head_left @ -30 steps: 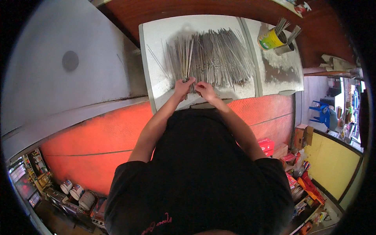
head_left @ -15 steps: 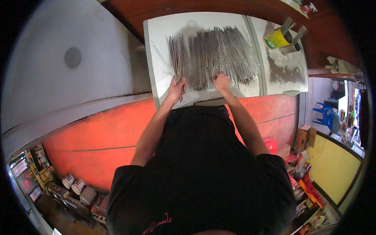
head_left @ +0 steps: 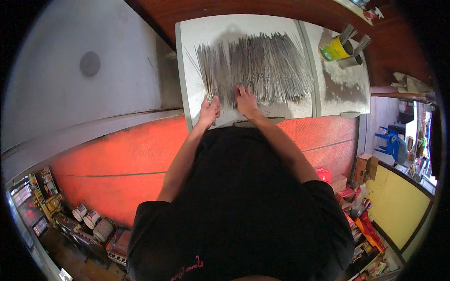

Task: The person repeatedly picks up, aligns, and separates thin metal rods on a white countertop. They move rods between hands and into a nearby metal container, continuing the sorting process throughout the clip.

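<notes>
Bare board margin (head_left: 194,51) left of the spread metal rods (head_left: 262,65); two tins (head_left: 340,49) crowding the far right

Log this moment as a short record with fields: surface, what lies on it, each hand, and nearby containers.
surface: pale grey board with a second dusty board to its right
on it: thin grey sticks spread side by side in a wide layer
left hand: closed around a small bunch of sticks at the layer's left end
right hand: laid flat on the near ends of the sticks, fingers spread
containers: yellow can and grey can at far right, each holding sticks
</notes>
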The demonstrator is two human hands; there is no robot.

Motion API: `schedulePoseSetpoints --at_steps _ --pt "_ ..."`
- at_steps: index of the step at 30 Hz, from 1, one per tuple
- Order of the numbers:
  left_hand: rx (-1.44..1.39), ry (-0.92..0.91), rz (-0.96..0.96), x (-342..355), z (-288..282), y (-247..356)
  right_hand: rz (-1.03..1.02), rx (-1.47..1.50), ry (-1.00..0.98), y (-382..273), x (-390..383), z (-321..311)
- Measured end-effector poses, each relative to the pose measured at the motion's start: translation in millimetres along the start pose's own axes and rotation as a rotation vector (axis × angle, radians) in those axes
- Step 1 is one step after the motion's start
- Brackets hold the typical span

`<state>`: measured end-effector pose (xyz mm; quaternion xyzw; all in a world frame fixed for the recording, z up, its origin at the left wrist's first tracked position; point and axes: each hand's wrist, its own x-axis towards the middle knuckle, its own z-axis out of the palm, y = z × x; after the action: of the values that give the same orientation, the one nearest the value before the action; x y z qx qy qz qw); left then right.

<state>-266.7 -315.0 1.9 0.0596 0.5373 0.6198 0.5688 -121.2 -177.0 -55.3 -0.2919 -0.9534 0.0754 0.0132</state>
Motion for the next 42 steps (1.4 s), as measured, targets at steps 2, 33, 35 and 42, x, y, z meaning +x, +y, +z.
schedulePoseSetpoints --at_steps 2,33,35,42 --pt "0.003 -0.011 0.031 -1 0 2 -0.065 0.014 0.029 4 0 0" --pt "0.009 0.023 -0.033 5 3 5 0.560 0.362 -0.260 27 17 -21" --pt "0.032 -0.008 -0.029 9 2 3 0.553 0.447 -0.260 35 14 -18" --pt "0.056 0.015 -0.038 17 8 1 0.508 0.282 -0.110 57 3 -2"
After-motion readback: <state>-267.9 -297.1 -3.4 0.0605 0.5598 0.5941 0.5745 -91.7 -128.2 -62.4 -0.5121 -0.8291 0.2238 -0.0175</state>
